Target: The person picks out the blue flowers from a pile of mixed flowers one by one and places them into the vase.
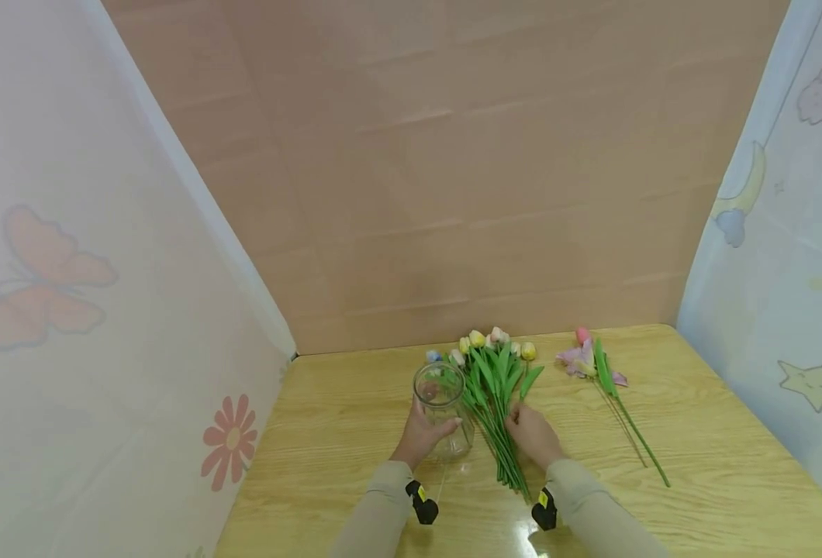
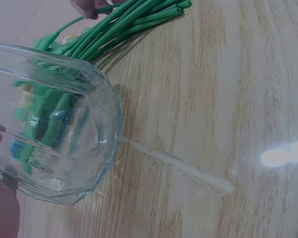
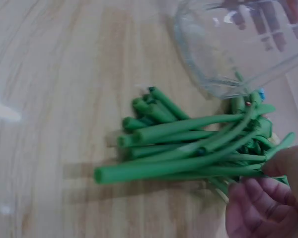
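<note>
The jar [image 2: 64, 129] is probably hard, slick and breakable, best held round its body, where the left hand [image 1: 418, 432] curls its fingers. The artificial-looking tulips [image 1: 498, 380] should be light, with bendy stems best taken partway down; the right hand [image 1: 533, 435] pinches a stem there, fingers narrow. The jar, clear with a round mouth, is beside the bunch at the desk [image 1: 341, 434]; base contact is unclear. Yellow, white and pale pink heads point away, green stem ends nearer.
</note>
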Available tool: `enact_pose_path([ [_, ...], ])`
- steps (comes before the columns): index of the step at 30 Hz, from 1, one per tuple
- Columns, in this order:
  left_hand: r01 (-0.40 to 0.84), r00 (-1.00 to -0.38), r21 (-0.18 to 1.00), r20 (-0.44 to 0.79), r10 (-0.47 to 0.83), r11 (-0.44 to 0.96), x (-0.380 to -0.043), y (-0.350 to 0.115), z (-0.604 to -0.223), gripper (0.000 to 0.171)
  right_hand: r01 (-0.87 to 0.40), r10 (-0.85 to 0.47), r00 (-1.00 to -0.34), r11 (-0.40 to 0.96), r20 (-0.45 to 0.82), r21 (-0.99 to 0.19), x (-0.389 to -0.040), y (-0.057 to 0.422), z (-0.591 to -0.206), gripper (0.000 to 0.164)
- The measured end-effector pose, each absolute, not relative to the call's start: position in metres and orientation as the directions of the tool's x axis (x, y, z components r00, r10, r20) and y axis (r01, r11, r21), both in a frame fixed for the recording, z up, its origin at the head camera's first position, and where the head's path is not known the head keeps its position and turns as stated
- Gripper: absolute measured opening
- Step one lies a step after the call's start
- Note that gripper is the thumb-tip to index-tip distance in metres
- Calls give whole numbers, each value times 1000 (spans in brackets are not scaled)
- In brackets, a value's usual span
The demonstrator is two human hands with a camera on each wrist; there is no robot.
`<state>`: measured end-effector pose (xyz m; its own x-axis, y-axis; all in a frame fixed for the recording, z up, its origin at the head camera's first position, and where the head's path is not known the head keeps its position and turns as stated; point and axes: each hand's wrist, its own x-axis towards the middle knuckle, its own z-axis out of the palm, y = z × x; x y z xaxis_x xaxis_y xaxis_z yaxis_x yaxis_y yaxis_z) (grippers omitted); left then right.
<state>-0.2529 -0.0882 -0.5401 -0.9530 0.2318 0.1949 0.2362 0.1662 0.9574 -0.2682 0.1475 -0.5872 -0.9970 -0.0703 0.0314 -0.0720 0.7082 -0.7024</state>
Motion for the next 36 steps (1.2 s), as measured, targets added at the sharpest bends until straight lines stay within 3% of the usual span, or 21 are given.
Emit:
enact_pose_path([
  [6, 233, -954, 957, 189, 233, 175, -255, -88, -540, 83, -70, 55, -990, 588, 127, -806, -278, 155, -579, 17],
  [13, 220, -958, 959, 177, 226, 180, -254, -88, -542, 84, -157, 136, -947, 594, 291, -789, -280, 171, -553, 26],
  [20, 214, -959, 961, 172, 226, 177, -252, -88, -543, 87, -299, 187, -779, 728, 598, -617, -280, 212, -512, 26],
  [26, 184, -965, 968, 144, 219, 173, -253, -87, -541, 88, -271, 205, -662, 831, 721, -486, -272, 262, -493, 23],
  [29, 176, -966, 968, 135, 222, 178, -252, -87, -540, 89, -213, 213, -678, 859, 703, -465, -265, 287, -499, 22],
  [36, 132, -971, 974, 89, 223, 186, -250, -87, -539, 98, -79, 220, -823, 869, 524, -489, -245, 330, -531, 27],
])
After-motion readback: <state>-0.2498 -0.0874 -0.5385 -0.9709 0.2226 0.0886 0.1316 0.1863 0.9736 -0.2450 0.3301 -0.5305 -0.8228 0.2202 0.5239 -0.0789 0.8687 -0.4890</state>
